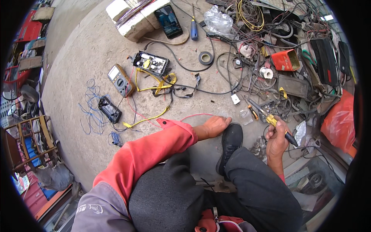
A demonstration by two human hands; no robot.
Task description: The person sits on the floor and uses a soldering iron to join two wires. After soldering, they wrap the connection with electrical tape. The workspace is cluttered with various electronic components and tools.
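Note:
My right hand (277, 142) is wrapped round the yellow and black handle of a soldering iron (271, 120), its metal shaft pointing up and left. My left hand (217, 125) is closed just above the toe of my black shoe (232, 145); what its fingers hold, if anything, is hidden. A thin red wire (193, 115) runs over the ground toward that hand. Between the two hands lie a small clear plastic piece (245, 116) and an orange and black cutter (253, 112). Farther off, an open black case with a circuit board (151, 63) lies beside a multimeter (121, 80).
A tangle of cables and scrap fills the far right, with a red tin (285, 60) and a solder spool (266, 72). Black tape (205, 58), a blue-handled screwdriver (194, 30) and a phone (168, 21) lie far ahead. An empty black case half (109, 110) sits left, near blue wires.

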